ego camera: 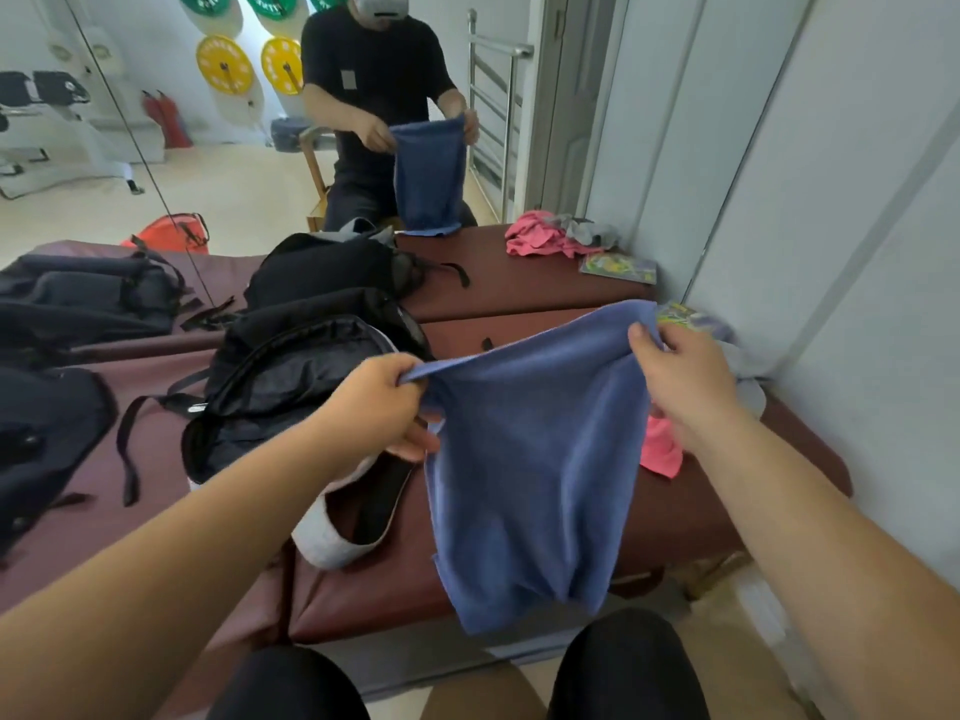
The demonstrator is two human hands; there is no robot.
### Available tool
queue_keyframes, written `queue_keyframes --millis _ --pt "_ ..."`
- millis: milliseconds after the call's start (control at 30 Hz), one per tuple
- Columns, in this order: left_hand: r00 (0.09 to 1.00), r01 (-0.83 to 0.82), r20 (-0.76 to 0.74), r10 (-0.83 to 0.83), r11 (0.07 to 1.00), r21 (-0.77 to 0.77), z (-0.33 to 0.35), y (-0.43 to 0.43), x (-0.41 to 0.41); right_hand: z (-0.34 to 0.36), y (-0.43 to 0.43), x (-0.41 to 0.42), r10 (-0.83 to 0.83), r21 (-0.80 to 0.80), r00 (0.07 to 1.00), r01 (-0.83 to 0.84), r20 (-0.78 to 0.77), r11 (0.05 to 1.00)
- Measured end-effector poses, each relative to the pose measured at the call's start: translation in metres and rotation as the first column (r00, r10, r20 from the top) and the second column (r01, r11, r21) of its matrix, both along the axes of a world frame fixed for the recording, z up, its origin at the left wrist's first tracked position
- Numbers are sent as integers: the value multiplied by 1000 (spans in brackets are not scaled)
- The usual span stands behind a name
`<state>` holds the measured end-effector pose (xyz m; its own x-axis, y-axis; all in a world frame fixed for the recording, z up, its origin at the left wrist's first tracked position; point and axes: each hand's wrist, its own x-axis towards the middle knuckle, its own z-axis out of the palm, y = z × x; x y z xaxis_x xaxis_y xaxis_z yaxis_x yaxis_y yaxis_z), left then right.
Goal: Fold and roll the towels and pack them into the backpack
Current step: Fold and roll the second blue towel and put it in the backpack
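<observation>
A blue towel (pixel 530 459) hangs in the air over the front edge of the maroon padded table (pixel 374 589). My left hand (pixel 384 407) grips its top left corner. My right hand (pixel 685 387) pinches the top right corner, thumb on the near side. The towel looks doubled over and drapes down toward my knees. The black backpack (pixel 291 376) lies open on the table to the left of the towel, its grey-lined flap (pixel 332 537) spread toward me. A pink towel (pixel 660 449) lies on the table, partly hidden behind the blue one and my right wrist.
A mirror along the table's far edge reflects the person, the towel and the bags. Another dark bag (pixel 41 439) lies at the far left with loose straps (pixel 127 449). A grey cloth (pixel 748 366) and a colourful packet (pixel 680 314) sit by the white wall at right.
</observation>
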<state>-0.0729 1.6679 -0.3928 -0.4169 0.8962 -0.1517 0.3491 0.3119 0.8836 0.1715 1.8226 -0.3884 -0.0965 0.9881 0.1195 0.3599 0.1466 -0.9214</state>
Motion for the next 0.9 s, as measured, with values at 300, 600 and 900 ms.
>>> queue_keyframes --millis 300,600,900 --pt "993 -72 -49 103 900 429 101 69 -19 110 36 -24 37 143 881 35 -472 989" --pt "979 -61 -144 144 881 469 56 16 -8 49 1 12 53 143 895 12 -443 990" --pt "985 -86 -131 110 980 180 -31 -35 -5 -55 -22 37 99 -110 995 -100 -15 989"
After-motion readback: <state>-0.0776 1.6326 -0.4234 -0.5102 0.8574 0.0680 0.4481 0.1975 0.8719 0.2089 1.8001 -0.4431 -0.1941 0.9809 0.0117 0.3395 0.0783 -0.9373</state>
